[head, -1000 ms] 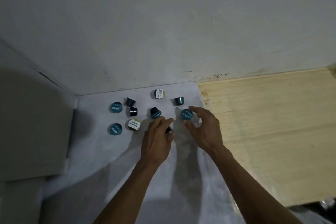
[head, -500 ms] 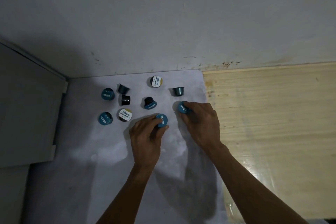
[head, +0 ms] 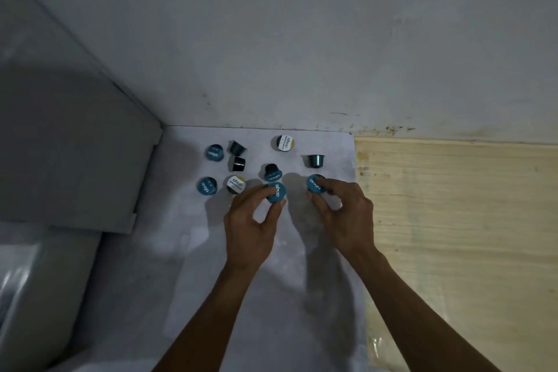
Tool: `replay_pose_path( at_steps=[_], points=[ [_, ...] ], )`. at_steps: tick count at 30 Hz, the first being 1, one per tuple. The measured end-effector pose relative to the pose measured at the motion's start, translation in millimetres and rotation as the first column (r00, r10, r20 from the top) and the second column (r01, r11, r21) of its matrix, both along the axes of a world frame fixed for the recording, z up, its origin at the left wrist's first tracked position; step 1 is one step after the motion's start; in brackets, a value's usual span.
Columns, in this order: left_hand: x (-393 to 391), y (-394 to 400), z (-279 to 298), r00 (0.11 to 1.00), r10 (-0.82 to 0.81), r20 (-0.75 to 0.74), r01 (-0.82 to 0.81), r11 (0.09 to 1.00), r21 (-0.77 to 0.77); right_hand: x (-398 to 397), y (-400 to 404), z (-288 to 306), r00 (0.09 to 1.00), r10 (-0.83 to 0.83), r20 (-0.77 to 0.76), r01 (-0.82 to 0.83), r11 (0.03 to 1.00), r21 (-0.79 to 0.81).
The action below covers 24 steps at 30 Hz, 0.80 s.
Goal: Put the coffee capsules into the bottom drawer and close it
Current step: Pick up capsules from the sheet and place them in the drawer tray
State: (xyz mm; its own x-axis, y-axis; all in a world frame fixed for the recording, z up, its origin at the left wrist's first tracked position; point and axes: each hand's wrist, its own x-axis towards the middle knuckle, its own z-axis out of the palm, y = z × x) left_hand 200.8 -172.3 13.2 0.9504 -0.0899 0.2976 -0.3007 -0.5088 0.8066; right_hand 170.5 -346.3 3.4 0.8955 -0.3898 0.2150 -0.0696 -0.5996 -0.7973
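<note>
Pinching a blue-lidded capsule [head: 276, 192] between thumb and fingers, my left hand [head: 250, 225] holds it lid up above the white sheet [head: 211, 281], near the sheet's middle. My right hand [head: 342, 214] does the same just beside it, thumb and curled fingers closed round a second blue-lidded capsule [head: 315, 183], closer to the sheet's right edge where the pale wooden surface [head: 459, 220] begins. Both forearms reach in from the near edge of the sheet. Beyond my left hand a white-lidded capsule [head: 235, 184] stands near my fingertips, and a blue one [head: 207, 185] sits to its left, toward the sheet's left edge. Just past my two hands a dark capsule [head: 271, 172] lies tilted, its blue lid facing me. Farther back, a teal capsule [head: 315, 160] stands with its wide rim up near the right edge. On the left side a black capsule [head: 238, 163] lies on its side, with another dark teal one [head: 237, 147] tipped just behind it and a blue-lidded capsule [head: 215, 152] beside them. Nearest the far edge, by the wall [head: 302, 39], a white-lidded capsule [head: 284, 142] leans with its lid toward me. A grey cabinet side [head: 75, 145] borders the sheet's far left corner. I cannot see any drawer.
</note>
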Motion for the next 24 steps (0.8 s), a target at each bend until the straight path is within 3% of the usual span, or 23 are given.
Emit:
replay_pose_path(
  at_steps=[12, 20, 24],
  points=[
    [-72.2, 111.2, 109.8, 0.99, 0.142, -0.008, -0.142, 0.984, -0.111, -48.1, 95.6, 100.7, 0.989, 0.127, 0.074, -0.131, 0.99, 0.045],
    [-122.0, 292.0, 148.7, 0.983, 0.182, 0.024, -0.18, 0.981, -0.073, -78.9, 253.8, 140.7, 0.968, 0.23, 0.104, -0.237, 0.97, 0.062],
    [-133.2, 395.8, 148.9, 0.983, 0.179, 0.049, -0.18, 0.983, 0.02, -88.1, 338.6, 145.5, 0.953, 0.277, 0.119, -0.289, 0.952, 0.098]
  ],
)
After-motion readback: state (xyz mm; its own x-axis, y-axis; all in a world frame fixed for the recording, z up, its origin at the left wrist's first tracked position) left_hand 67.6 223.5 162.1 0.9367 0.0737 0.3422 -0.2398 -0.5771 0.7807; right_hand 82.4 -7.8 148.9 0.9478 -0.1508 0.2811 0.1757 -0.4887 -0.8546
